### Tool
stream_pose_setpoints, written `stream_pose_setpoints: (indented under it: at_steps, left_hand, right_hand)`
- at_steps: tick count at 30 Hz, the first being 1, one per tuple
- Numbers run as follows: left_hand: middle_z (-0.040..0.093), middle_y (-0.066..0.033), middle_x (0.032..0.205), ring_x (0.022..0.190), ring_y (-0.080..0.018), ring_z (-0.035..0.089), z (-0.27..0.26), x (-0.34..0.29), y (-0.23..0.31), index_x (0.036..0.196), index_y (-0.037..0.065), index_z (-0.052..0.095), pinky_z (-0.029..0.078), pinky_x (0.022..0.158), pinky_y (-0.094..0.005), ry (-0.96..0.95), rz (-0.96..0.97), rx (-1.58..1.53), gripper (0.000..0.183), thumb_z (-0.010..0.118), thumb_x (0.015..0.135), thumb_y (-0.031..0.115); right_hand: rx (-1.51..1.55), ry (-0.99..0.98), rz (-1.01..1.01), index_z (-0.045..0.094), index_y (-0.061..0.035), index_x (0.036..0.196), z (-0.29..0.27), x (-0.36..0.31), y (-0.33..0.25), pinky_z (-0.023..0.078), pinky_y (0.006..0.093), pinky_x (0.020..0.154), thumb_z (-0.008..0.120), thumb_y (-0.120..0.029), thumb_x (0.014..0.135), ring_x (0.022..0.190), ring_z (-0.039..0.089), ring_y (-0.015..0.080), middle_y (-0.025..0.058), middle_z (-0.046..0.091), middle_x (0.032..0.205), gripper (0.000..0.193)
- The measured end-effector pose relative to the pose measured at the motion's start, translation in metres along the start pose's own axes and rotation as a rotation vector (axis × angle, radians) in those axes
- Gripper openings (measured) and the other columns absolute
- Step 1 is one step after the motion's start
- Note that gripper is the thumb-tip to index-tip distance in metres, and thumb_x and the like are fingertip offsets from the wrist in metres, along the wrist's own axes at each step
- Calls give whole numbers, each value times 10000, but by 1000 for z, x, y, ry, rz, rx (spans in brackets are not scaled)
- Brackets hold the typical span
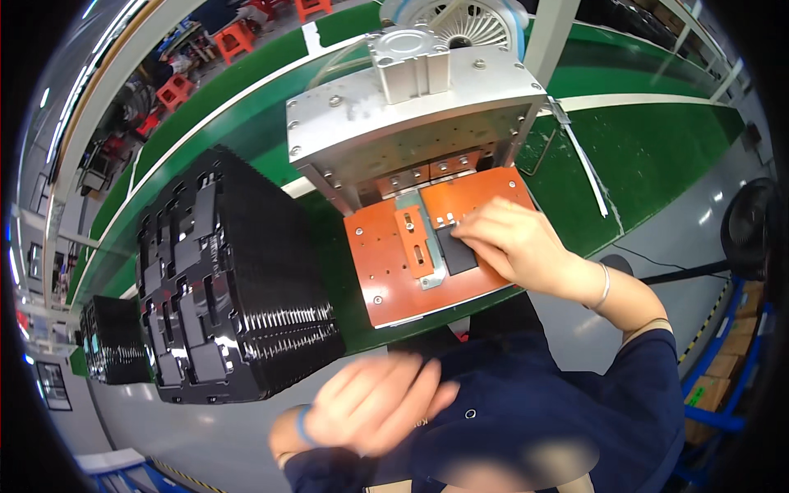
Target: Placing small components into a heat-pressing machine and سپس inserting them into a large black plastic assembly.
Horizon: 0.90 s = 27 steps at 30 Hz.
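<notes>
My right hand (514,242) reaches over an orange fixture plate (382,283). Its bent fingertips are closed at the upper right edge of a flat black rectangular piece (457,255), which lies on the plate. Left of the piece, a slotted orange guide block (413,246) is screwed down on a greyish metal strip. My left hand (374,403) hovers in front of my body, below the plate's near edge. It is slightly blurred; its fingers are loosely bent and apart, and no object shows in it. The right fingers partly hide the black piece.
Behind the plate rises a metal press (411,123) topped by a cylinder (408,66). A tall stack of black plastic trays (193,316) stands left, beside a smaller stack (115,345). A round fan (472,29) sits behind; a black fan (748,226) stands right.
</notes>
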<state>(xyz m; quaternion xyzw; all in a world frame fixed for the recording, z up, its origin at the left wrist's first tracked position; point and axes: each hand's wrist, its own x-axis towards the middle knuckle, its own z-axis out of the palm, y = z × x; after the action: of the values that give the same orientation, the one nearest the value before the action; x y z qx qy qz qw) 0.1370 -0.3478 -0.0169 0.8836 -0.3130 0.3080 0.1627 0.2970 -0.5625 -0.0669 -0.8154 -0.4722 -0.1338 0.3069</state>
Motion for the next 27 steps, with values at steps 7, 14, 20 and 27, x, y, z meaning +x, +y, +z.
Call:
stream_pose_setpoints:
  at_steps: [7,14,20,27]
  left_hand:
    - [587,-99,1258,1211,-285,522,91,6,-24,1177,54,630,389,1010,-490,-276,-192,-42,537,708,794,421]
    - [586,-62,1281,1234,-293,512,95,3,-24,1170,88,659,376,1034,-484,-282,-219,-24,574,758,726,440]
    - [603,-55,1259,1219,-294,524,96,5,-23,1148,94,673,384,1026,-478,-276,-230,-24,553,755,728,444]
    - [581,-83,1282,1227,-269,515,94,1,-26,1195,101,642,366,1036,-467,-290,-224,-21,553,685,802,489]
  right_hand:
    - [-26,15,11,673,-43,910,16,-1,10,509,317,686,709,-51,750,804,592,238,47,634,881,164]
    - [-142,13,34,654,-44,1006,21,0,8,510,340,723,702,-36,741,876,580,246,93,614,1038,270]
    - [-53,-33,2,654,-98,1080,12,-2,11,484,352,783,702,-52,738,955,558,277,101,566,1153,348]
    - [-151,7,61,633,-62,1074,8,-2,-1,473,415,867,704,-158,773,1005,550,287,88,574,1138,324]
